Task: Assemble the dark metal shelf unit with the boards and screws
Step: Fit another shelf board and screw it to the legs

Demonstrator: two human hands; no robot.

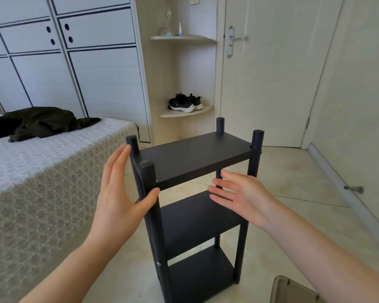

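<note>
The dark metal shelf unit (193,158) stands upright on the floor in the middle of the head view, with three dark boards between its round posts. A screw head (158,263) shows on the near left post. My left hand (120,193) is open flat beside the unit's left end, its thumb touching the near left post. In front of the right side, between the top and middle boards, my right hand (241,195) hovers open with fingers spread and holds nothing.
A bed (42,182) with a patterned cover and dark clothes (37,122) stands close on the left. Corner shelves hold black shoes (185,102). A closed door (269,68) is behind. A brown box corner (293,290) lies at the bottom right. A doorstop (354,189) sticks out of the right wall.
</note>
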